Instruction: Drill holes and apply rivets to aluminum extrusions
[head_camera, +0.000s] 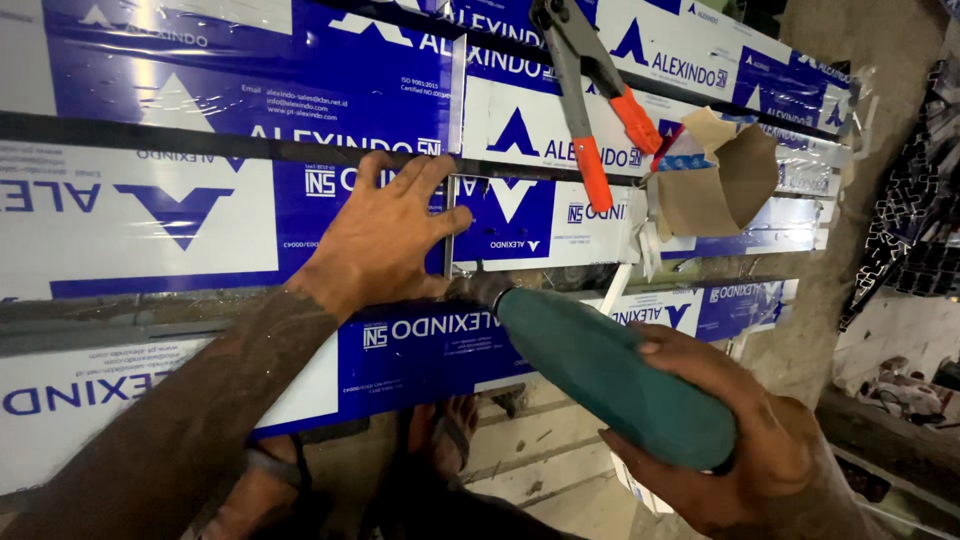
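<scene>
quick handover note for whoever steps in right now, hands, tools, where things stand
Left hand: flat, fingers spread, pressing down on the blue-and-white wrapped panels.
Right hand: gripping the green drill, its nose against the seam of the panels just beside the left thumb.
Orange-handled riveter and an open cardboard box lie farther up on the panels, untouched.
Done: cannot tell whether any holes are drilled.
Left: drilling at this spot looks unfinished.

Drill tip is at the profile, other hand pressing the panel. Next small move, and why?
Probably press the green drill straight in. The right hand grips its body with the tip meeting the thin upright strip between the blue-and-white wrapped panels. The left hand lies flat beside that spot, bracing it. Whether the bit is already turning cannot be told.
</scene>
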